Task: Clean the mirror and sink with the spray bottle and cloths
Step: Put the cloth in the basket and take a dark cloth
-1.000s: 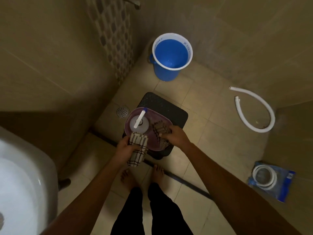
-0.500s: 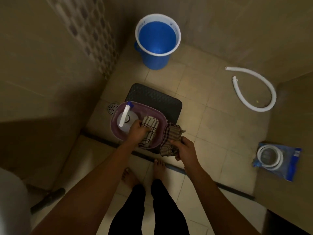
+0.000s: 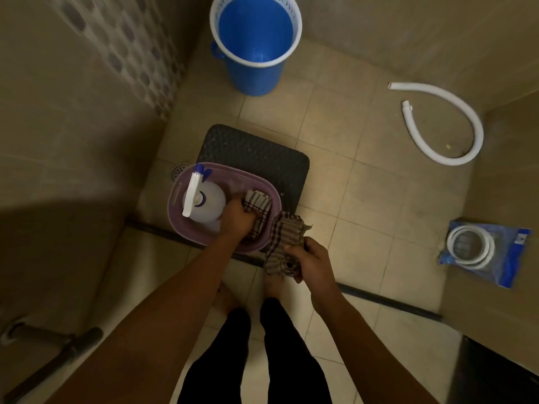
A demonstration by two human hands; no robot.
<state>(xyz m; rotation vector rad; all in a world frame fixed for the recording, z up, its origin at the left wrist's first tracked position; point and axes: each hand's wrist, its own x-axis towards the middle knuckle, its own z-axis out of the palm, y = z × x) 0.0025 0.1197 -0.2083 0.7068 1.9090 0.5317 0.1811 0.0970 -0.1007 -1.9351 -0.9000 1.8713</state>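
**Gathering the cloths and spray bottle from the basket**

The left hand [image 3: 237,218] is down inside the purple basket [image 3: 175,199], fingers curled around a folded checked cloth [image 3: 258,202] at the basket's 3 o'clock side. The right hand [image 3: 310,262] grips a second, crumpled checked cloth [image 3: 284,234] just outside the rim, at about 4 o'clock. The spray bottle [image 3: 204,204] stands upright in the basket at 9 o'clock of the left hand, touching or nearly so. The basket sits on a dark stool [image 3: 262,153]. To do this well, lift the folded cloth straight up, clear of the bottle so it does not tip, then take the bottle by its neck.
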